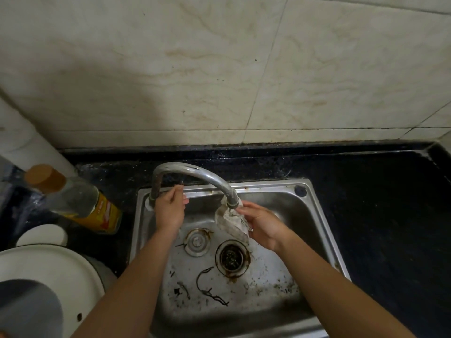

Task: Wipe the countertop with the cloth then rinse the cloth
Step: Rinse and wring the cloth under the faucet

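R hand [266, 224] fingers grip the cloth [231, 222] just under the tap [195, 172] spout, L hand [169, 212] fingers curled on the tap handle [181, 183] far left, so I'd open flow gently & squeeze over the sink [292, 206].

bottle [73, 201]: brown cap, yellow label, left | white lid [48, 272]: near it | tiled wall [219, 69]: behind

Dull, stained steel sink [314, 215] — glossy black stone countertop [378, 191]; limp, grubby cloth [231, 222].
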Motion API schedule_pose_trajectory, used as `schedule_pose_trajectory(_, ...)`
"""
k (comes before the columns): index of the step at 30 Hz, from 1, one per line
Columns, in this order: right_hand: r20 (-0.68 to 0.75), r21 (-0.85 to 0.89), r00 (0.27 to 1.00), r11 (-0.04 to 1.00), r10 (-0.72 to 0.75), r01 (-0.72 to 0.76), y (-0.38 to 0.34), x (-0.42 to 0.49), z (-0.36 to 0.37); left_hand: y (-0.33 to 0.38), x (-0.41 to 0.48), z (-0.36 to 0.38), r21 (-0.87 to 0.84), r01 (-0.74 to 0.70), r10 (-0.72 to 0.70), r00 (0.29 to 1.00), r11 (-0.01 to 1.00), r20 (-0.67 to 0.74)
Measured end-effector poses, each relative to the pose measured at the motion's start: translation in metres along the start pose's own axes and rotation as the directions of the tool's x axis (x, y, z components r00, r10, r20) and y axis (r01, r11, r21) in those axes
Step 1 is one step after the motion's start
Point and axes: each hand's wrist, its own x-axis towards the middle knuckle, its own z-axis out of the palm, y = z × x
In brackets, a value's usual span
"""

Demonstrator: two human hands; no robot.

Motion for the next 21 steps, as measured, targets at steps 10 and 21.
schedule_pose_trajectory(10, -0.056, 0.002, 0.998, 1.000, -0.016, 0.016, 0.007, 0.006, 0.000, -0.008, -0.006, -0.006, 0.032, 0.004, -0.005, 0.999, 0.999, 0.038)
schedule_pose_trajectory(21, -0.093, -0.033, 0.996, 0.999, -0.009, 0.006, 0.016, 0.011, 0.001, -0.012, -0.031, -0.007, 0.173, -0.099, 0.106, 0.994, 0.980, -0.029)
